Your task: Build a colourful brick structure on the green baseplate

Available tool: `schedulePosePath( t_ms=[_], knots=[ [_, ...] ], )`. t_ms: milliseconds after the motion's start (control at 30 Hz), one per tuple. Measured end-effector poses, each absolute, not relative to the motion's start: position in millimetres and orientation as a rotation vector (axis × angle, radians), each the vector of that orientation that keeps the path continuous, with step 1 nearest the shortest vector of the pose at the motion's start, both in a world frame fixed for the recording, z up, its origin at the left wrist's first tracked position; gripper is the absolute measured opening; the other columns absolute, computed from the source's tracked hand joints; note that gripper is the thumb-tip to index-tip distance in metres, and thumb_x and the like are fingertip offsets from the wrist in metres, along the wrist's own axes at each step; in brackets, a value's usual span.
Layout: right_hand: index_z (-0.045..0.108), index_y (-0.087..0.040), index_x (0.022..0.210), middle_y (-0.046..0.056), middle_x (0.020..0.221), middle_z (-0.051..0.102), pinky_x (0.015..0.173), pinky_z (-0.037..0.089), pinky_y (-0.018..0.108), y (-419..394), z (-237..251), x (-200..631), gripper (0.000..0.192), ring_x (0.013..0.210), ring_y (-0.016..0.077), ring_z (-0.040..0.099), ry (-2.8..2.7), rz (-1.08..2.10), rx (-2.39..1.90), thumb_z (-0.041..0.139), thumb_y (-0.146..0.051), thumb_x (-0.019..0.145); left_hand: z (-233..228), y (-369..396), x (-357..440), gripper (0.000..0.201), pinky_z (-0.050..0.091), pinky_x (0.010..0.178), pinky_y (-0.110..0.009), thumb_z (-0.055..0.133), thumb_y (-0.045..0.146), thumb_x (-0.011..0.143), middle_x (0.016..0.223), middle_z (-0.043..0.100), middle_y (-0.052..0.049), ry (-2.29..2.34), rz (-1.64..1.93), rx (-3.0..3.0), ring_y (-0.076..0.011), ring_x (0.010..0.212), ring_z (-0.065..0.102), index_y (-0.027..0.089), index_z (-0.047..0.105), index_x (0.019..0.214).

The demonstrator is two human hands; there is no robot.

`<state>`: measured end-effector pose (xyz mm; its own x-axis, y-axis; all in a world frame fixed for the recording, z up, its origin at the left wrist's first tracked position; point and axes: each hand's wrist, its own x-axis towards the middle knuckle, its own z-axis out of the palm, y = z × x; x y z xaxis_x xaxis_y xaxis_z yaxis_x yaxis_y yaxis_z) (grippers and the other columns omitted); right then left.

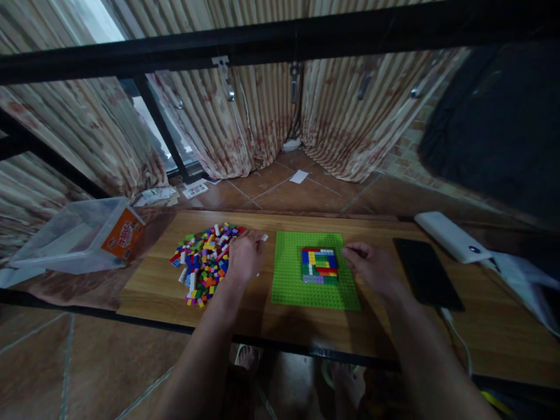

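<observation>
My left hand point(246, 255) is over the right edge of a heap of small building bricks point(210, 265) in many colours. Its back faces me and hides most of the fingers. A small white brick point(265, 237) shows right beside the fingertips; whether they grip it is unclear. A green baseplate point(286, 286) carries a low, multicoloured block of bricks point(319, 266) near its middle. By the baseplate's right edge, my right hand point(364, 261) has thumb and fingers pinched together, just right of the block. Anything between those fingertips is too small to make out.
A black phone point(429, 273) with a white cable and a white power bank point(452, 236) lie on the wooden table point(153, 280) at right. A clear plastic bin point(79, 233) with an orange label stands at far left. A black rail point(262, 38) crosses above.
</observation>
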<state>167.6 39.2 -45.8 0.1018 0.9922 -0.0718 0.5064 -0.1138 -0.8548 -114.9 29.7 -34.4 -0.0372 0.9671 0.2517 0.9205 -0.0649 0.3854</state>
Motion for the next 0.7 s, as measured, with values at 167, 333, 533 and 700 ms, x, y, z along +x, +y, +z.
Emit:
schedulePosePath(
  t_ms=[167, 333, 533, 700],
  knots=[
    [0.068, -0.018, 0.081, 0.003, 0.068, 0.068, 0.062, 0.046, 0.030, 36.6, -36.2, 163.7, 0.027, 0.063, 0.0167, 0.061, -1.503, 0.884, -1.553, 0.059, -0.043, 0.076, -37.9, 16.5, -86.0, 0.022, 0.049, 0.077, -0.025, 0.047, 0.018, 0.089, 0.095, 0.070, -0.006, 1.568, 0.886, 1.988, -0.0160, 0.085, 0.064, 0.016, 0.067, 0.097],
    [0.070, -0.019, 0.087, 0.004, 0.084, 0.072, 0.073, 0.049, 0.032, 29.4, -33.7, 156.5, 0.026, 0.075, 0.0175, 0.064, -1.617, 1.159, -1.338, 0.066, -0.041, 0.073, -38.6, 0.8, -53.5, 0.020, 0.048, 0.073, -0.024, 0.049, 0.020, 0.089, 0.092, 0.070, -0.003, 1.361, 0.821, 1.924, -0.0142, 0.080, 0.063, 0.018, 0.067, 0.097],
    [0.070, -0.020, 0.090, 0.003, 0.088, 0.071, 0.077, 0.049, 0.034, 25.1, -38.7, 156.8, 0.025, 0.080, 0.0179, 0.064, -1.724, 1.313, -1.260, 0.070, -0.037, 0.071, -36.1, -2.2, -38.3, 0.017, 0.046, 0.072, -0.023, 0.051, 0.019, 0.089, 0.087, 0.070, -0.003, 1.319, 0.799, 1.904, -0.0135, 0.077, 0.062, 0.017, 0.068, 0.090],
    [0.071, -0.021, 0.087, -0.001, 0.075, 0.066, 0.066, 0.044, 0.028, 20.9, -35.4, 155.2, 0.019, 0.069, 0.0135, 0.058, -1.899, 1.353, -1.294, 0.067, -0.035, 0.075, -39.5, -3.1, -30.4, 0.016, 0.045, 0.069, -0.022, 0.052, 0.020, 0.088, 0.084, 0.069, -0.002, 1.283, 0.814, 1.881, -0.0130, 0.076, 0.061, 0.017, 0.068, 0.090]
  ],
)
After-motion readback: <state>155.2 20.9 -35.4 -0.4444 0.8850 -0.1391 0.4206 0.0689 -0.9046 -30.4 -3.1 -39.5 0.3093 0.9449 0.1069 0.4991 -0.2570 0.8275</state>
